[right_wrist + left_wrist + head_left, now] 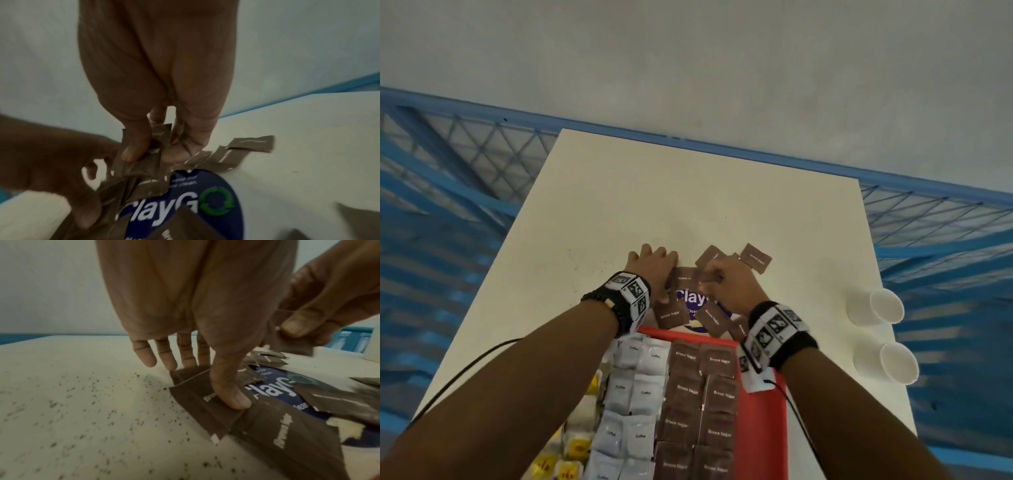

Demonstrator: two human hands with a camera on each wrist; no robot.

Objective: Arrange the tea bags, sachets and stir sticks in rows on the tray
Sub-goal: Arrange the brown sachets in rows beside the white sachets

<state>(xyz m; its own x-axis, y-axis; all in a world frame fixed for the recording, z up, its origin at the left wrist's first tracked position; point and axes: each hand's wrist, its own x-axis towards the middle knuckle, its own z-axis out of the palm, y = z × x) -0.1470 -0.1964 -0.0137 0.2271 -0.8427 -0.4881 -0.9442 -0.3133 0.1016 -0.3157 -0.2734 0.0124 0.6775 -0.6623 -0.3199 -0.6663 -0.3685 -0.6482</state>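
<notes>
The right hand (732,286) pinches one brown sugar sachet (144,155) between thumb and fingers, lifted clear of the desk (619,205). The left hand (654,270) lies with fingers extended, the thumb (230,391) pressing down on a second brown sugar sachet (197,404) at the edge of the loose pile. Further loose sachets (756,258) lie scattered on and around a round blue sticker (690,299) on the desk, just beyond the far rim of the red tray (763,428).

On the tray, brown sachets (698,394) already form two columns, with white coffee sachets (633,394) in two columns to their left and yellow items (578,448) at the left edge; these are too small to identify. No stir sticks can be made out. Two white paper cups (883,306) stand on the desk to the right, well apart from the pile.

Procedure for the current step, as judged from the layout:
1. Gather the loose brown sachets one at a time; separate overlapping ones by holding the lower sachet flat with the left thumb.
2. Keep the printed face up and the text oriented as in the existing columns.
3. Lay each sachet edge to edge with its neighbour, without overlap, continuing in the bare red strip on the right.
4. Set down vertically; sliding may disturb adjacent rows.
</notes>
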